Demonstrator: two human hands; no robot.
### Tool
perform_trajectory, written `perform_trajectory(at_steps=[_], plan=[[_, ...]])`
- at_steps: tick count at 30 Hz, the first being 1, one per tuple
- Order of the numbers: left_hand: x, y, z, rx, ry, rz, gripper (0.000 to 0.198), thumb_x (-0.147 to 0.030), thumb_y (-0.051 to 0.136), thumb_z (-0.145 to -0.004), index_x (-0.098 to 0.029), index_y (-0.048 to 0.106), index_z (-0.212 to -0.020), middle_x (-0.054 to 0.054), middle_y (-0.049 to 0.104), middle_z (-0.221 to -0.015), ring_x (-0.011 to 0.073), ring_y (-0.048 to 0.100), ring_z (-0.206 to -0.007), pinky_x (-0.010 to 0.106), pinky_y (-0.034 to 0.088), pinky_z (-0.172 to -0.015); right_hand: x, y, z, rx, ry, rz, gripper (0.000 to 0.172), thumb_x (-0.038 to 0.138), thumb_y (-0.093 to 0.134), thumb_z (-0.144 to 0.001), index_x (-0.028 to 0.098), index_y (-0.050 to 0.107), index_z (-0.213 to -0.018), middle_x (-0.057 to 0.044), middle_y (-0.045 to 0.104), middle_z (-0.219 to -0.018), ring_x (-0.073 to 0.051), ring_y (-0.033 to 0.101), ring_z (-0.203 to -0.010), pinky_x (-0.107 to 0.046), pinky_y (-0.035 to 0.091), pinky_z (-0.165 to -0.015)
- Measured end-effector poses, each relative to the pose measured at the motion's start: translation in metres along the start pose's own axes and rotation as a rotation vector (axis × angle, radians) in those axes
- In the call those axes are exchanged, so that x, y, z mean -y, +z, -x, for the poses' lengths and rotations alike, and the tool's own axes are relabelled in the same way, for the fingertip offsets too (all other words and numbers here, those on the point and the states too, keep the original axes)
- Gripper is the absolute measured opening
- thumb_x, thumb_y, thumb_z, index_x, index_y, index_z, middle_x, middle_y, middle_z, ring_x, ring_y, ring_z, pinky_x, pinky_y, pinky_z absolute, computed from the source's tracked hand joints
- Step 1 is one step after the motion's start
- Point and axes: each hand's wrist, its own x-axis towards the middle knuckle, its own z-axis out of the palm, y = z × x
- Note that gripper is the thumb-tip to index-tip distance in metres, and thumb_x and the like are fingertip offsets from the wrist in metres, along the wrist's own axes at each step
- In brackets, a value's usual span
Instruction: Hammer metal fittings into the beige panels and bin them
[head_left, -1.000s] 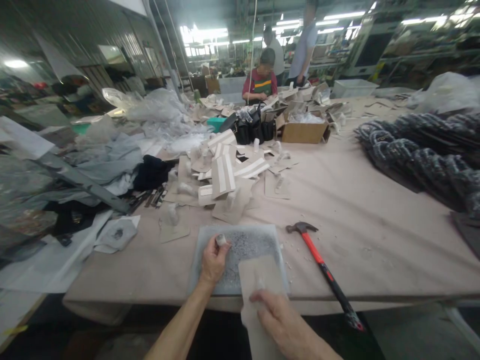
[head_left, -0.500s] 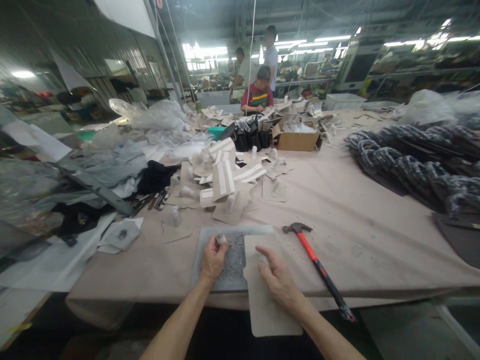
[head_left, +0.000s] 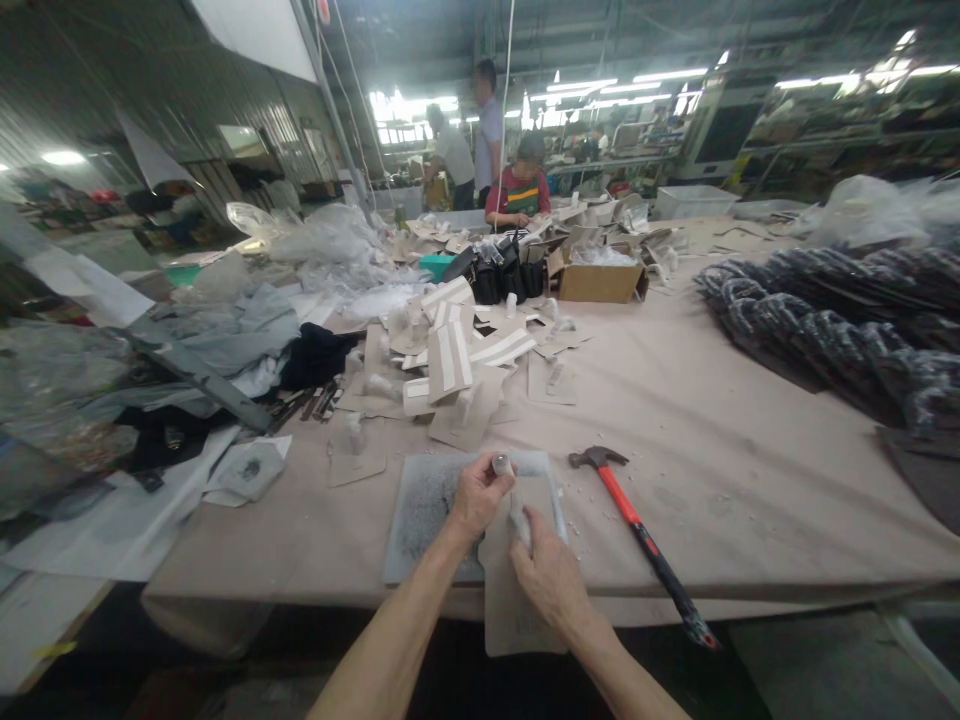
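My left hand is closed around a small whitish wrapped cylinder with a shiny top, held over the far part of a flat beige panel. My right hand grips this panel at a plastic-wrapped piece on its face; some of its fingers are hidden. The panel lies partly over a grey, speckled slab and sticks out past the table's near edge. To the right of the slab rests a claw hammer with a red and black handle.
Beyond the slab is a pile of beige panels with wrapped pieces. Behind it stand black items and a cardboard box. Wrapped dark goods lie at right. A seated person works across the table.
My left hand has moved right with the wrapped cylinder, from over the slab to the panel. The panel has shifted slightly left. Two standing people in the background have moved left.
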Motion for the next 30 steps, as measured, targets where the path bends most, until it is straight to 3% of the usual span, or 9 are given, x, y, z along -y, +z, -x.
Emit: perform_trajectory(at_steps=[5, 9, 14, 18, 20, 22, 26, 30], plan=[[0.020, 0.006, 0.000, 0.036, -0.015, -0.010, 0.025, -0.034, 0.070, -0.075, -0.016, 0.069, -0.091, 0.005, 0.073, -0.087, 0.0184, 0.065, -0.078, 0.026, 0.051, -0.073, -0.002, 0.004, -0.008, -0.012, -0.145, 0.090, 0.049, 0.022, 0.039, -0.088, 0.007, 0.050, -0.133, -0.014, 0.071, -0.087, -0.027, 0.069, -0.082, -0.034, 0.047, -0.073], [0.030, 0.002, 0.003, 0.008, -0.045, 0.051, 0.027, -0.035, 0.070, -0.076, -0.016, 0.067, -0.095, 0.006, 0.074, -0.090, 0.0198, 0.067, -0.079, 0.028, 0.052, -0.073, -0.004, 0.005, -0.009, -0.014, -0.190, 0.081, 0.051, 0.022, 0.036, -0.089, 0.006, 0.047, -0.136, -0.015, 0.071, -0.093, -0.027, 0.068, -0.087, -0.036, 0.048, -0.077], [0.031, 0.001, 0.005, 0.026, -0.039, 0.008, 0.026, -0.034, 0.069, -0.078, -0.017, 0.066, -0.098, 0.007, 0.075, -0.095, 0.0205, 0.069, -0.084, 0.028, 0.052, -0.074, -0.013, -0.006, 0.003, -0.038, -0.162, -0.077, 0.057, 0.043, 0.035, -0.096, 0.010, 0.043, -0.141, -0.012, 0.070, -0.093, -0.026, 0.067, -0.085, -0.036, 0.049, -0.076], [0.030, 0.003, 0.006, 0.015, -0.052, 0.018, 0.027, -0.035, 0.069, -0.079, -0.016, 0.065, -0.098, 0.008, 0.075, -0.096, 0.0209, 0.069, -0.085, 0.028, 0.052, -0.075, -0.052, -0.027, 0.004, -0.287, -0.079, -0.094, 0.057, 0.053, 0.037, -0.095, 0.012, 0.052, -0.132, -0.009, 0.065, -0.087, -0.023, 0.063, -0.076, -0.035, 0.048, -0.073], [0.029, 0.003, 0.006, 0.019, -0.054, 0.007, 0.026, -0.034, 0.069, -0.079, -0.016, 0.066, -0.097, 0.008, 0.075, -0.096, 0.0208, 0.069, -0.086, 0.027, 0.052, -0.075, -0.080, -0.040, 0.001, -0.424, -0.002, 0.059, 0.053, 0.050, 0.038, -0.094, 0.010, 0.057, -0.124, -0.011, 0.063, -0.091, -0.025, 0.062, -0.080, -0.037, 0.047, -0.075], [0.029, 0.004, 0.006, 0.015, -0.057, 0.007, 0.027, -0.033, 0.069, -0.079, -0.016, 0.065, -0.098, 0.008, 0.075, -0.096, 0.0209, 0.069, -0.086, 0.028, 0.052, -0.076, -0.109, -0.053, -0.003, -0.475, 0.062, 0.261, 0.048, 0.044, 0.039, -0.094, 0.009, 0.059, -0.120, -0.014, 0.061, -0.096, -0.028, 0.060, -0.086, -0.038, 0.046, -0.077], [0.028, 0.004, 0.005, 0.014, -0.059, -0.009, 0.027, -0.031, 0.068, -0.077, -0.016, 0.064, -0.100, 0.008, 0.076, -0.095, 0.0204, 0.069, -0.083, 0.028, 0.051, -0.074, -0.148, -0.067, -0.005, -0.332, 0.148, 0.479, 0.036, 0.038, 0.045, -0.093, 0.012, 0.060, -0.113, -0.014, 0.060, -0.098, -0.028, 0.059, -0.090, -0.036, 0.044, -0.075], [0.030, 0.003, 0.006, 0.049, -0.011, -0.080, 0.020, -0.027, 0.064, -0.080, -0.017, 0.065, -0.097, 0.006, 0.074, -0.092, 0.0180, 0.066, -0.081, 0.026, 0.049, -0.073, -0.154, -0.073, -0.010, -0.168, 0.206, 0.422, 0.018, 0.031, 0.047, -0.092, 0.017, 0.057, -0.097, -0.009, 0.058, -0.090, -0.024, 0.059, -0.084, -0.032, 0.040, -0.068]])
